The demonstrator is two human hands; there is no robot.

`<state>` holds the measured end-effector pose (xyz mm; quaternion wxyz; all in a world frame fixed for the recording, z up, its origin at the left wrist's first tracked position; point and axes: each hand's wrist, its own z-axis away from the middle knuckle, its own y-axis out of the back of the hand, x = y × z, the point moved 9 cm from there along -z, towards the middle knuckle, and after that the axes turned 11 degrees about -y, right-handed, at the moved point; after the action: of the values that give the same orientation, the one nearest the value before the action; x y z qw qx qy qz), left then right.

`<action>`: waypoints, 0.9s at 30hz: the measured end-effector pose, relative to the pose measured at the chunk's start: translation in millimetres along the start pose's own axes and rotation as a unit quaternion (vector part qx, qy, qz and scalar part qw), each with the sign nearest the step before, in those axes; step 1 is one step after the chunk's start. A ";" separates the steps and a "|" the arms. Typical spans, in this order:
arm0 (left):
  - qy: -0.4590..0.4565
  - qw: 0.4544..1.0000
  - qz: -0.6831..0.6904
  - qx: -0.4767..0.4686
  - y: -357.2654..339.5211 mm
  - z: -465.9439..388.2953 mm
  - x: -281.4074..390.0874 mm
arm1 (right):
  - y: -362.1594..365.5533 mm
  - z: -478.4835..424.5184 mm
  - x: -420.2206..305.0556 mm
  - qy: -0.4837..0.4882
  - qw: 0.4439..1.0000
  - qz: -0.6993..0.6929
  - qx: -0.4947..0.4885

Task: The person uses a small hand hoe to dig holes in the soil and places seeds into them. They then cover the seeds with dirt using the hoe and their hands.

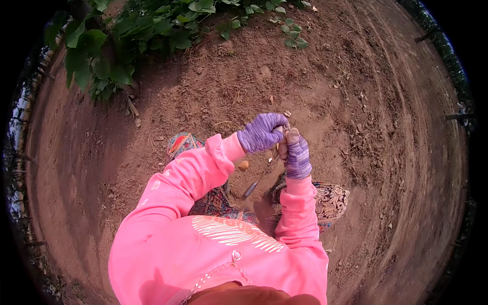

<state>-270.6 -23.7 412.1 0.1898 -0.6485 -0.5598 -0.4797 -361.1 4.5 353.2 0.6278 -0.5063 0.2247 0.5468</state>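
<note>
My left hand (264, 132) and my right hand (296, 154) wear purple knitted fingerless gloves and meet in front of me, low over the soil. Their fingertips are bent together around something too small and too covered to make out. Just below the hands, a thin metal tool with a dark handle (250, 189) slants down between my knees; whether its upper end is held or only lies beneath my right hand, I cannot tell. Left of the tool, a small orange-brown lump (243, 165) rests on the ground.
Bare reddish-brown soil (236, 84) with dry bits spreads around me. A leafy green plant (152, 30) hangs at the upper left, a small sprig (293, 34) at the top. My patterned trouser knees (331, 202) flank the spot. Thin trunks line the far edges.
</note>
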 end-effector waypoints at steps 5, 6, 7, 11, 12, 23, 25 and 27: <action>0.203 0.954 0.219 -0.028 -10.1 10.6 -7.4 | 1.2 -2.6 -3.6 0.008 0.998 -0.005 -0.063; 0.199 0.955 0.217 -0.032 -10.8 10.2 -3.8 | 0.0 -1.9 -8.0 0.000 0.999 -0.007 -0.037; 0.195 0.956 0.216 -0.037 -12.0 9.5 0.6 | -0.8 -3.0 -7.0 0.002 0.999 -0.003 -0.050; 0.080 0.985 0.152 0.022 -5.7 4.5 6.7 | -5.1 -3.3 -3.4 0.015 0.997 -0.021 -0.069; 0.048 0.990 0.125 0.038 -3.6 2.9 9.6 | -7.8 -3.0 -2.9 0.018 0.997 -0.034 -0.065; 0.077 0.978 0.194 0.006 -12.5 1.9 -2.4 | -51.4 11.9 8.3 -0.039 0.914 -0.285 -0.287; 0.037 0.990 0.133 0.036 -1.9 -1.9 -5.0 | -55.6 14.7 -5.4 0.003 0.913 -0.292 -0.285; -0.062 0.996 0.027 0.059 9.3 -7.7 13.6 | -45.8 11.6 -6.8 0.039 0.926 -0.274 -0.259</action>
<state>-266.5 -25.2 429.8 0.2054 -0.6792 -0.5801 -0.3999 -324.4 16.6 381.2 0.5908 -0.7138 -0.0478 0.3729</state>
